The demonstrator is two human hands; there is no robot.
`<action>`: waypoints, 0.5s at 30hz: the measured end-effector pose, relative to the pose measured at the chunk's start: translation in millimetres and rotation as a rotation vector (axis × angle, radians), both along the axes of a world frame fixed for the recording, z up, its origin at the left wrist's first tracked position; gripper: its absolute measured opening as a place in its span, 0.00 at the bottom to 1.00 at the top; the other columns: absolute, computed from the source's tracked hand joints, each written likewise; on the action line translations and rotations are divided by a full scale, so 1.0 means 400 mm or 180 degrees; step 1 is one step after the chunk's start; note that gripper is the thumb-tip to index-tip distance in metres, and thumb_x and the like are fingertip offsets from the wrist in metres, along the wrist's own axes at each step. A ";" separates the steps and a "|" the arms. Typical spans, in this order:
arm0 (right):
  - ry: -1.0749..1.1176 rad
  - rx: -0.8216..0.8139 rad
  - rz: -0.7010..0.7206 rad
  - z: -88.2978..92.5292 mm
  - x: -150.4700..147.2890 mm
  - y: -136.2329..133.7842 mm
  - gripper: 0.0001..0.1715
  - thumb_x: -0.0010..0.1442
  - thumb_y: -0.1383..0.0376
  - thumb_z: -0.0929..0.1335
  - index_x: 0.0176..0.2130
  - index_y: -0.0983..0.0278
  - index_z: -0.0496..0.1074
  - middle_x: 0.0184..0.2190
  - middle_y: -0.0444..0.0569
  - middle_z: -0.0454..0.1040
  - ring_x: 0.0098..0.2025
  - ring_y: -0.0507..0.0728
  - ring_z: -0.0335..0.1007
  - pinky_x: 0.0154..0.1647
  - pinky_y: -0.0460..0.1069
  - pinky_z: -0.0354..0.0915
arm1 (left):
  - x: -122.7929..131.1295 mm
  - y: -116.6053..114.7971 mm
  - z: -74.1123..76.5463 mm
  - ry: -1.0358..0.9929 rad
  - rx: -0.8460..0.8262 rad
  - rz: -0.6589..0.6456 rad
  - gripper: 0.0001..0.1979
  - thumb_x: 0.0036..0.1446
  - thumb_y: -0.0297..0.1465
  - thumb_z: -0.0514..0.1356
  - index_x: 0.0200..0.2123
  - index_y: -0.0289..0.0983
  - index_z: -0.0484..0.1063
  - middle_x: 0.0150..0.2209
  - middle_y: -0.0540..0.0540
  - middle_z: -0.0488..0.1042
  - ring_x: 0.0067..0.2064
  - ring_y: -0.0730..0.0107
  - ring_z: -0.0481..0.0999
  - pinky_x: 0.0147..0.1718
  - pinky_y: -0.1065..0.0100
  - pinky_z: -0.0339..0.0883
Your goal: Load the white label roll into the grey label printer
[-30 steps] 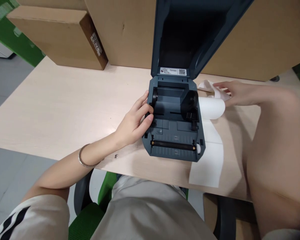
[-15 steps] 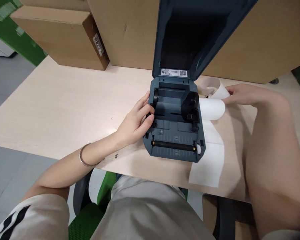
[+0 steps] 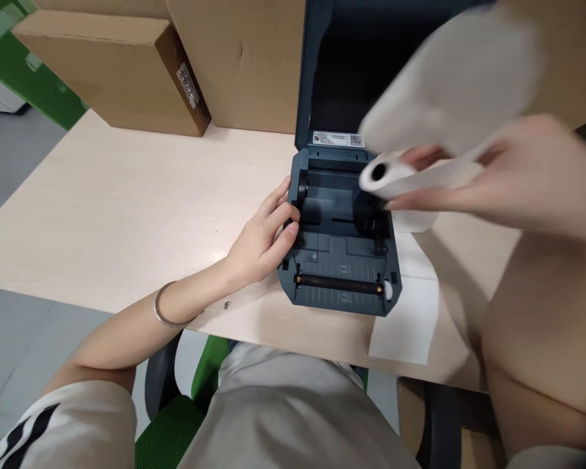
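A dark blue-grey label printer stands on the table with its lid raised and its inside bare between the black roll holders. My left hand grips the printer's left wall, fingers curled over the edge. Above the printer's right side, my right hand holds a small white paper roll with a dark core hole; its loose strip is blurred by motion. Beside the printer on the right lies a larger white label roll, mostly hidden, with its unrolled strip reaching toward the table's front edge.
A cardboard box stands at the back left of the wooden table. Large cardboard panels rise behind the printer. Below the front edge are a green chair and another cardboard box at the right.
My right hand has lifted the small roll off the table and brought it up and left over the printer. My left hand has stayed on the printer wall.
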State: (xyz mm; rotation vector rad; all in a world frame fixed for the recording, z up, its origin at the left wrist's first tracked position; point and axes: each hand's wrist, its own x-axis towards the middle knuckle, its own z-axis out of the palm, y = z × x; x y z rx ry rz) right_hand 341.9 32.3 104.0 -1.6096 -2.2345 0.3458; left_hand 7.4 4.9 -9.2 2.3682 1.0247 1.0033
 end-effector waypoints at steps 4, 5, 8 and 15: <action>-0.0368 -0.0016 0.0651 -0.046 -0.171 0.002 0.14 0.60 0.56 0.79 0.39 0.62 0.82 0.35 0.50 0.81 0.43 0.61 0.76 0.61 0.63 0.59 | 0.004 -0.001 0.005 -0.0088 -0.0043 -0.0035 0.22 0.80 0.45 0.44 0.46 0.40 0.73 0.71 0.34 0.70 0.75 0.51 0.68 0.70 0.48 0.72; -0.0410 -0.0042 0.0734 -0.062 -0.181 0.009 0.13 0.59 0.56 0.78 0.39 0.62 0.82 0.35 0.49 0.81 0.44 0.62 0.76 0.62 0.64 0.58 | 0.004 0.001 0.003 -0.0111 -0.0035 -0.0050 0.22 0.80 0.45 0.45 0.47 0.40 0.73 0.71 0.34 0.70 0.75 0.51 0.69 0.70 0.48 0.72; -0.0456 -0.0082 0.0889 -0.101 -0.174 0.030 0.11 0.58 0.56 0.75 0.36 0.62 0.80 0.36 0.49 0.81 0.49 0.65 0.76 0.64 0.66 0.57 | 0.001 0.007 -0.007 -0.0065 0.0023 -0.0043 0.23 0.80 0.47 0.45 0.51 0.40 0.74 0.74 0.36 0.68 0.78 0.49 0.64 0.74 0.45 0.68; 0.0498 -0.0898 0.1436 -0.060 -0.113 0.034 0.22 0.60 0.50 0.74 0.48 0.60 0.84 0.44 0.47 0.83 0.47 0.61 0.78 0.57 0.56 0.72 | -0.002 0.007 -0.012 -0.0026 0.0019 0.0014 0.22 0.80 0.47 0.46 0.48 0.39 0.73 0.75 0.33 0.66 0.80 0.50 0.59 0.73 0.47 0.68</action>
